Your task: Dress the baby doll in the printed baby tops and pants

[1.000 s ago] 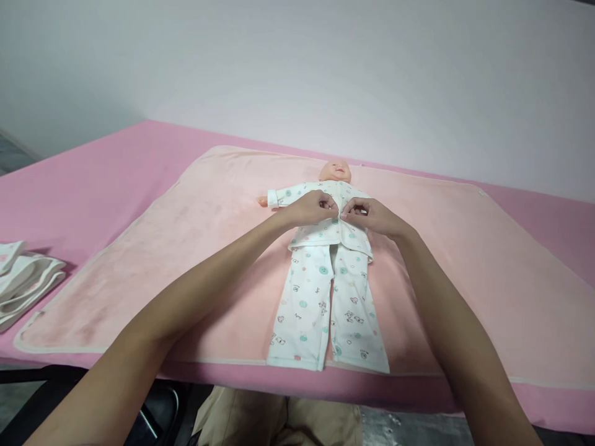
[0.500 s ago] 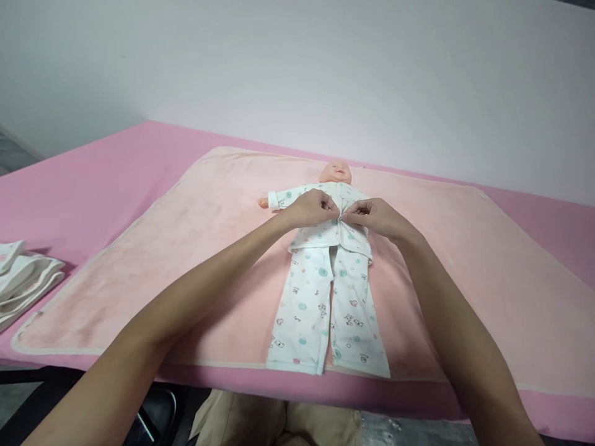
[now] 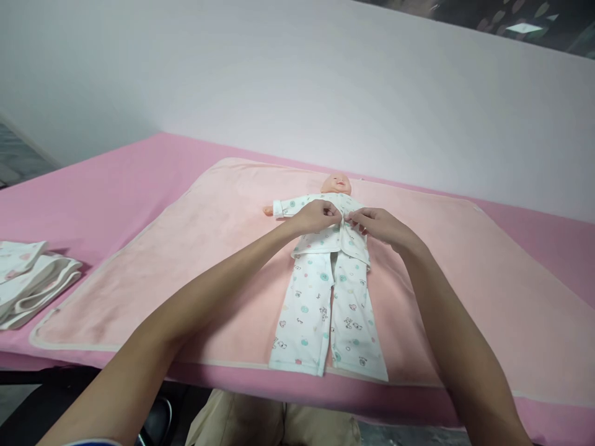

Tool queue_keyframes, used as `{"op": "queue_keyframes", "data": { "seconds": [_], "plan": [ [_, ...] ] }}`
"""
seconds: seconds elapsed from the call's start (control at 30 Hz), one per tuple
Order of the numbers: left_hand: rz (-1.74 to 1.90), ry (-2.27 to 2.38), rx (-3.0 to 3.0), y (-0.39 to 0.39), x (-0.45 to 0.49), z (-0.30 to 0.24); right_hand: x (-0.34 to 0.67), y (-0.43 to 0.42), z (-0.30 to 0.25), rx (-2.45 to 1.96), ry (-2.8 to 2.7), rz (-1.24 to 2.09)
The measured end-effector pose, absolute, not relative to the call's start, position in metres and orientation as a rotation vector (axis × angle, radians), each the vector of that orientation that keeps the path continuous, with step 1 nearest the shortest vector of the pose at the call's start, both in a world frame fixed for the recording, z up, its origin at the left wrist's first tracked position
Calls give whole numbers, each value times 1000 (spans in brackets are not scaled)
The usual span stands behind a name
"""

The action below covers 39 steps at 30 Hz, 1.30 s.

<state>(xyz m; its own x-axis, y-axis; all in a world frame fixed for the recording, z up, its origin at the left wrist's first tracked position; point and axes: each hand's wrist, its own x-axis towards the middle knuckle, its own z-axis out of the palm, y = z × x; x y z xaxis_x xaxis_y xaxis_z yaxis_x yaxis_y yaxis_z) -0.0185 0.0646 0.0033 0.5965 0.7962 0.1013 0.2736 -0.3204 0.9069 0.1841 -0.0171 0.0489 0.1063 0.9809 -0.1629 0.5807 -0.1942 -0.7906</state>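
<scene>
A baby doll (image 3: 336, 183) lies on its back on a pale pink blanket (image 3: 199, 260), head toward the wall. It wears a white printed top (image 3: 333, 238) and matching trousers (image 3: 325, 316) that reach the table's front edge. My left hand (image 3: 317, 217) and my right hand (image 3: 374, 223) meet on the doll's chest. Each hand pinches the front edge of the top, fingers closed, fingertips almost touching. One doll arm sticks out to the left of my left hand.
The blanket covers a pink table (image 3: 93, 192) set against a plain white wall. A stack of folded printed cloths (image 3: 28, 282) sits at the left edge. My knees in beige trousers (image 3: 274, 424) show under the table's front edge.
Both hands have crept a little higher up the doll's chest, still pinching the top. The camera has tilted up slightly.
</scene>
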Motion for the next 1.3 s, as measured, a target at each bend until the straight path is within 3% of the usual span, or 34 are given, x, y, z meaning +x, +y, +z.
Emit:
{"op": "queue_keyframes", "data": {
  "seconds": [0.2,0.47,1.3],
  "plan": [
    [667,991,1934,82,-10,16,187,13,42,-1861,-1492,877],
    [669,946,1855,103,-1,10,205,45,12,-1559,-1422,1114],
    [649,972,1880,107,-3,4,210,41,11,-1566,-1456,1128]
  ]
}}
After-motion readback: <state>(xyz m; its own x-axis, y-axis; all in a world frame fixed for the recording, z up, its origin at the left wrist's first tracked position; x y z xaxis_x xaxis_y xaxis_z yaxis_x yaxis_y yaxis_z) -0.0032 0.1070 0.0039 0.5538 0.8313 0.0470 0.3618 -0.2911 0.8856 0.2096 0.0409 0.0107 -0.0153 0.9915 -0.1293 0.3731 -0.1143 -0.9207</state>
